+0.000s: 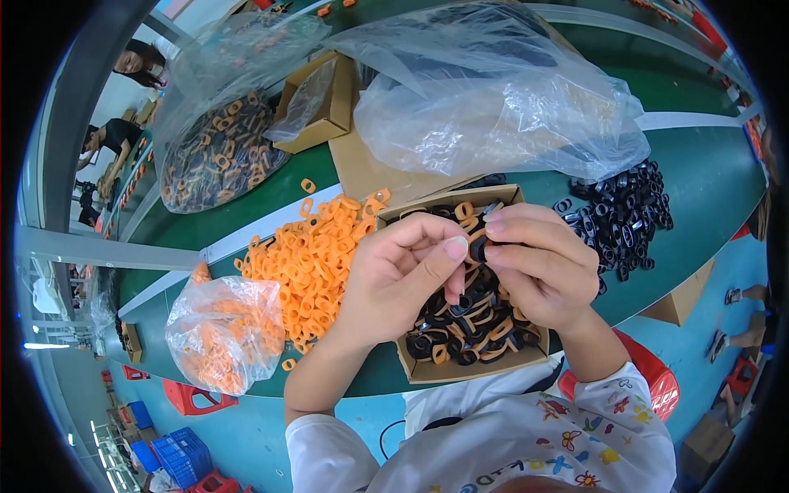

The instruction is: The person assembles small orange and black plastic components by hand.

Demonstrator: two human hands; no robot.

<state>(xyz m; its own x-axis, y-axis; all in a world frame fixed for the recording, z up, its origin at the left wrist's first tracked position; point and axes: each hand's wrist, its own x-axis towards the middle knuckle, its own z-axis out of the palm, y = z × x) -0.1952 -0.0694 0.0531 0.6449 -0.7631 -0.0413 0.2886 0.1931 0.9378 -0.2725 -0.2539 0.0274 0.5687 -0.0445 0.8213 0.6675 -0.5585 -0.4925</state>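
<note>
Over an open cardboard box [444, 375], my two hands meet with their fingers closed. Between the fingertips is a small oval ring [479, 249], black with an orange edge, partly hidden by the fingers. My left hand [403, 275] grips it with thumb and fingers from one side, and my right hand [549, 264] pinches it from the other. A small black piece [462, 302] shows just below my left fingers; whether they touch it I cannot tell. Inside the box lies a heap of black-and-orange oval rings [477, 333].
Left of the box spreads a pile of orange rings [316, 259], with a clear bag of orange rings [226, 333] beside it. Black rings [620, 218] are heaped at the right. Behind are a large plastic bag [501, 107], a small carton [316, 103] and a bag of mixed rings [226, 152].
</note>
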